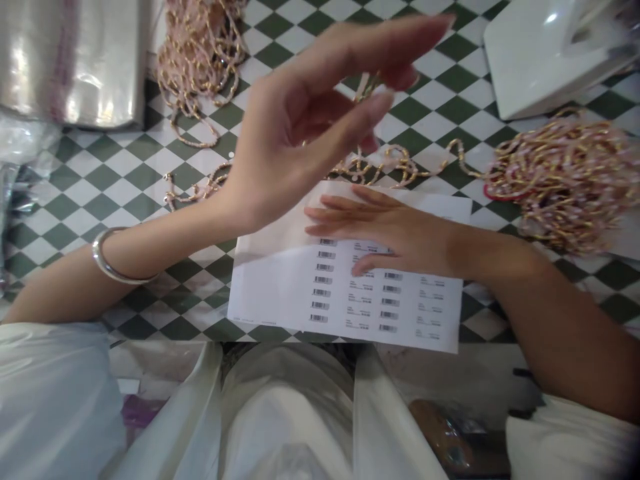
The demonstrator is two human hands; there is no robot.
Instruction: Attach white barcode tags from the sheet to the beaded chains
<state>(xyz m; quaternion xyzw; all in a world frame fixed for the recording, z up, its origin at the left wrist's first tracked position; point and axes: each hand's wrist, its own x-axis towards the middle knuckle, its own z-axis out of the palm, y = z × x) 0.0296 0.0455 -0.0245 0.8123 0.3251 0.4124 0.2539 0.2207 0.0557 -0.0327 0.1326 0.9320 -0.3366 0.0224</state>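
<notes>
My left hand [295,127], with a bangle on its wrist, is raised above the table with fingers bent. A short gold-and-pale piece of beaded cord [367,87] shows between its thumb and fingers; blur and the fingers hide how it is gripped. Under that hand, more beaded cord [400,160] lies loosely across the table. My right hand [395,230] rests palm down, fingers spread, on a white sheet of barcode labels [280,287]. Part of the printed rows is covered by this hand.
A tangled pile of beaded cord [570,180] sits at right, another [200,53] at upper left. A white device [535,60] stands at upper right. Shiny plastic-wrapped packs [100,60] lie at upper left. A green-and-white checkered cloth [165,160] covers the table.
</notes>
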